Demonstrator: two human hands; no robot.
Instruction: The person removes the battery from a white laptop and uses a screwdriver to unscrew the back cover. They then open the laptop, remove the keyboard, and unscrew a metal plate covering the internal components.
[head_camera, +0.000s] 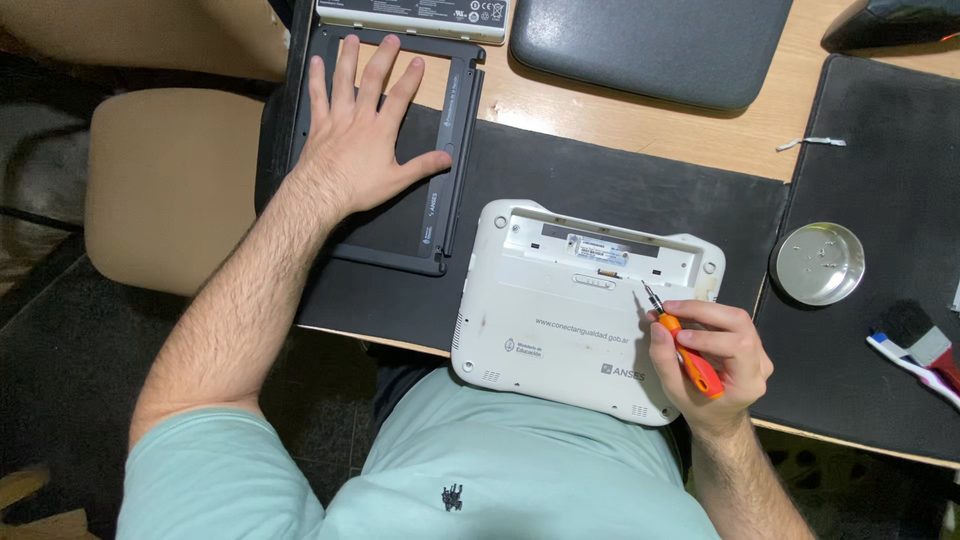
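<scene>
My right hand (715, 355) held a small screwdriver (682, 350) with an orange handle, grip closed around the handle, thumb and fingers wrapped over it. Its metal tip pointed up and to the left, resting at or just above the underside of a white netbook (560, 320); I could not tell whether the tip touched the plastic. The tip sat just below the open battery bay along the netbook's far edge. The netbook lay bottom-up on a black mat (620, 190), its near edge overhanging the worktop (700, 135) toward my lap.

My left hand (365, 130) lay flat, grip released, fingers spread, palm down on a black rectangular frame panel (450, 190). That panel lay well to the left of the netbook, at the left end of the mat. A grey battery pack (410, 18) lay at the far end of the frame, touching or just beside it.

To the right of the netbook, on a second black mat (880, 150), a round shallow metal dish (820, 263) held a few tiny parts, too small to identify. Further right lay a brush (915, 350) with a blue and white handle. A dark grey padded sleeve (650, 45) lay on the bare wood at the far side. A beige chair seat (170, 185) stood left of the worktop.
</scene>
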